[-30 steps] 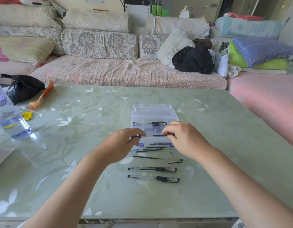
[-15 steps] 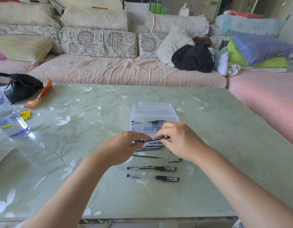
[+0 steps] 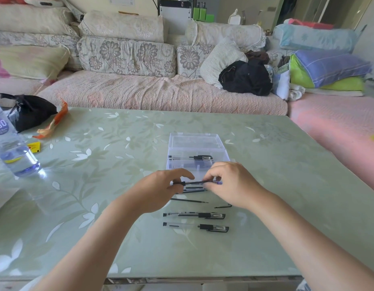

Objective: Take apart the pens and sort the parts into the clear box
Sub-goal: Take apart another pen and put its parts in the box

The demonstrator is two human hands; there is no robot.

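On the far left stands a see-through plastic bottle (image 3: 14, 152) with water in it. Its purple label shows "30". Behind it sits a soft black bag (image 3: 30, 112). Next to that are a crinkly orange wrapper (image 3: 54, 122) and a small yellow tag (image 3: 35, 147). The desk (image 3: 98, 185) is smooth, shiny and pale green, with white leaves on it.

In the middle, the left hand (image 3: 161, 190) pinches one end of a thin pen (image 3: 195, 182) with bent fingers. The right hand (image 3: 230, 183) pinches the other end. The pen lies level between the hands, in front of the near edge of the clear box (image 3: 196, 148). The box is a see-through plastic rectangle, and a second pen (image 3: 192, 157) with a black grip lies inside it.

Closer to the person lie a thin black ink tube (image 3: 189, 200), a little bent black clip (image 3: 223, 206) and two whole pens (image 3: 194, 215) side by side. They have clear bodies and black caps.

Behind the desk is a sofa (image 3: 161, 91) with flowery cushions.
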